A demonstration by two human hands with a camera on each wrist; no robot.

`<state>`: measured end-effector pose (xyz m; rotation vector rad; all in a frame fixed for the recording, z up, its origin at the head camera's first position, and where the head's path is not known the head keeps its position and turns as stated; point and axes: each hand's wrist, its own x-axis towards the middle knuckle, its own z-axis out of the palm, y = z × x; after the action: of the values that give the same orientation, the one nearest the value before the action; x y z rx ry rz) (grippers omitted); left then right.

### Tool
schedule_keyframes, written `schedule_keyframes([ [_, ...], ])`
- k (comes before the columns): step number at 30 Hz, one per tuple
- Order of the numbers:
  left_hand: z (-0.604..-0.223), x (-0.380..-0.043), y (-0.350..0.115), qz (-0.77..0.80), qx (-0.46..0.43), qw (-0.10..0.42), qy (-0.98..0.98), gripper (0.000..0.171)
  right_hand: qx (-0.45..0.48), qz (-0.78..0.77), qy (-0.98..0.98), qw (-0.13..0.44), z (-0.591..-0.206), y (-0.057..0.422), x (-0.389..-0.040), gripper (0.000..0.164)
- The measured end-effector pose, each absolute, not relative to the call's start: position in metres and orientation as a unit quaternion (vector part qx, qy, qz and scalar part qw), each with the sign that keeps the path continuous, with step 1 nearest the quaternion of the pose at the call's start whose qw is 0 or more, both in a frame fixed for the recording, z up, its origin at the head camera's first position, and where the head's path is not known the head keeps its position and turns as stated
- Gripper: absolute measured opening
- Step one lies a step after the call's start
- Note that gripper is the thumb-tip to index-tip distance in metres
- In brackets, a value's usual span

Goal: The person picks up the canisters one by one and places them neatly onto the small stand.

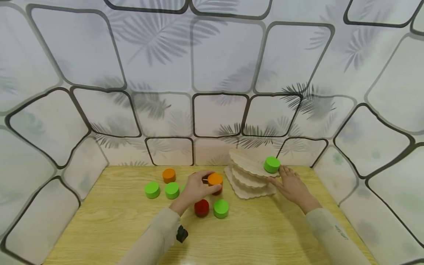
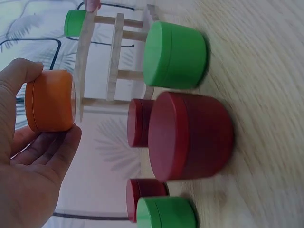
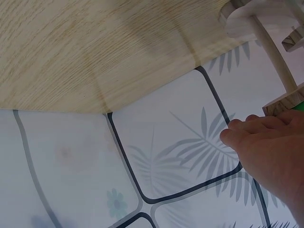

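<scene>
My left hand (image 1: pixel 194 189) pinches a small orange lidded tin (image 1: pixel 215 179) between thumb and fingers. In the left wrist view the orange tin (image 2: pixel 50 102) is held up at the level of the top tier of a wooden tiered stand (image 2: pixel 84 61). A green tin (image 1: pixel 272 165) sits at the right of the stand's scalloped top tier (image 1: pixel 248 165). Beside that tin, my right hand (image 1: pixel 294 187) touches the tier's edge with extended fingers. In the right wrist view, fingers (image 3: pixel 256 126) lie along the wooden rim (image 3: pixel 282 102).
On the tabletop (image 1: pixel 109 221), a red tin (image 1: pixel 201 208) and a green tin (image 1: pixel 221 208) stand near the left forearm. Another orange tin (image 1: pixel 169 176) and green tins (image 1: pixel 152 190) stand farther left. Behind the table hangs a patterned cloth (image 1: pixel 218 114).
</scene>
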<state>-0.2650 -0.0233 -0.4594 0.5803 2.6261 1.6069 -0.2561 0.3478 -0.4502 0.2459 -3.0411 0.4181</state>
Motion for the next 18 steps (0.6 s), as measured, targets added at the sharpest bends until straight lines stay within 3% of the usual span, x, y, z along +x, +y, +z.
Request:
schedule_keyframes([
  [18, -0.448, -0.28, 0.018, 0.532, 0.231, 0.014, 0.814, 0.061, 0.088, 0.126, -0.988, 0.033, -0.455, 0.354, -0.26, 0.088],
])
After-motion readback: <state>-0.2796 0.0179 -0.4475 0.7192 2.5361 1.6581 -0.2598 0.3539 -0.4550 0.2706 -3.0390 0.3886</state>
